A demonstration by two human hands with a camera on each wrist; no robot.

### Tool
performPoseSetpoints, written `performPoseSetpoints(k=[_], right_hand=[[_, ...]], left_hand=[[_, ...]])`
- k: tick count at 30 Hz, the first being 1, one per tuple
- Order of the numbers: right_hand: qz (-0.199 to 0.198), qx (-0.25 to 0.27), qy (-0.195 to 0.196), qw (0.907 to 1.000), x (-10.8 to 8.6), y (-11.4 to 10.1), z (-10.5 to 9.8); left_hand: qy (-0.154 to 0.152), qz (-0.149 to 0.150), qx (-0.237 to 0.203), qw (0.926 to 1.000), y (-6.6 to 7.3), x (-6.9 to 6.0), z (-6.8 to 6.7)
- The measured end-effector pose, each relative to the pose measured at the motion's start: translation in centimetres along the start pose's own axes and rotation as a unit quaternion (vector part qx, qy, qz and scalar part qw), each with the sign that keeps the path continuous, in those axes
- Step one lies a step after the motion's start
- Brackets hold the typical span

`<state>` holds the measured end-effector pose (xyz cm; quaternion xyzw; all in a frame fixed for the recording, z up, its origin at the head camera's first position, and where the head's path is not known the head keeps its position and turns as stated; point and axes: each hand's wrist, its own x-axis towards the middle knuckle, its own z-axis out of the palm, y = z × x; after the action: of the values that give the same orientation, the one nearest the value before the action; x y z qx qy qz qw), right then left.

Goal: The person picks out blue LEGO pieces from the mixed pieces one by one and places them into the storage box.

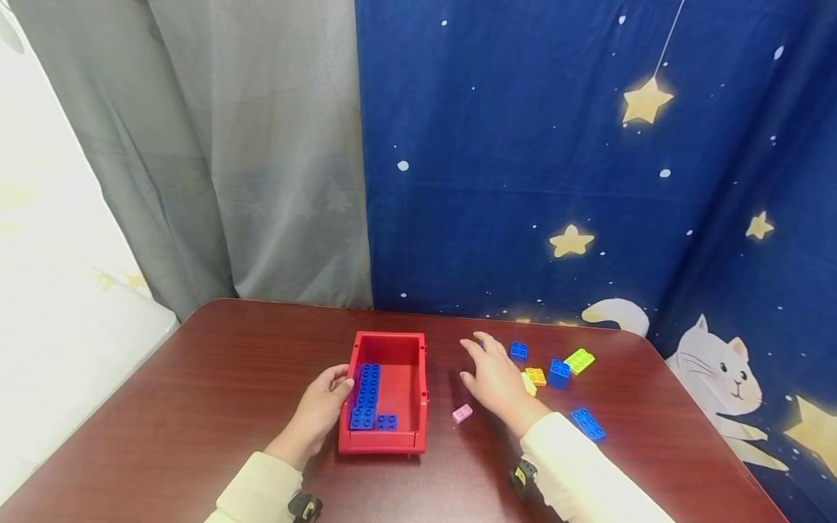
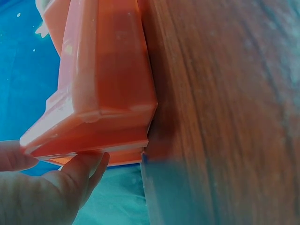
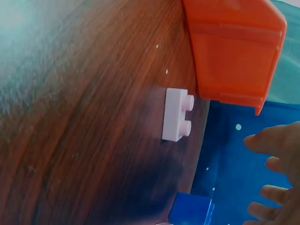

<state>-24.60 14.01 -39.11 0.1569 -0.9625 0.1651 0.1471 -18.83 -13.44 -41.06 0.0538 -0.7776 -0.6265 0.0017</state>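
My left hand (image 1: 317, 407) grips the left wall of a red bin (image 1: 402, 381), its thumb over the rim; the left wrist view shows the bin's side (image 2: 112, 70) and fingers at its edge. Inside the bin, blue building bricks (image 1: 368, 388) lie along the left side and near the front. My right hand (image 1: 498, 378) is held above the table, right of the bin, fingers spread and nothing seen in them. Close by it lies a small pink brick (image 1: 462, 413), its two studs turned sideways in the right wrist view. A blue brick (image 1: 482, 344) is mostly hidden behind the fingers.
Right of the right hand lie a blue brick (image 1: 519, 351), an orange-yellow one (image 1: 535, 376), a taller blue one (image 1: 559, 373), a lime green one (image 1: 579, 361) and a flat blue one (image 1: 587, 424). A pale yellow brick (image 1: 528, 385) is partly covered. Curtains (image 1: 490, 181) hang behind the table.
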Motion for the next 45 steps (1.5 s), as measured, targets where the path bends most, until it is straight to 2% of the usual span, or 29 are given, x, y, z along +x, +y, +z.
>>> performPoseSetpoints(k=[25, 37, 45], right_hand=[[0.043, -0.046, -0.039, 0.9973, 1.3, 2.8, 1.0], [0.084, -0.043, -0.075, 0.9927, 2.2, 3.8, 1.3], [0.093, -0.035, -0.083, 0.9915, 2.4, 3.7, 1.2]], left_hand=[[0.005, -0.001, 0.007, 1.0000, 0.1, -0.3, 0.0], [0.005, 0.011, -0.006, 0.9999, 0.2, -0.1, 0.0], [0.006, 0.002, -0.004, 1.0000, 0.1, -0.1, 0.0]])
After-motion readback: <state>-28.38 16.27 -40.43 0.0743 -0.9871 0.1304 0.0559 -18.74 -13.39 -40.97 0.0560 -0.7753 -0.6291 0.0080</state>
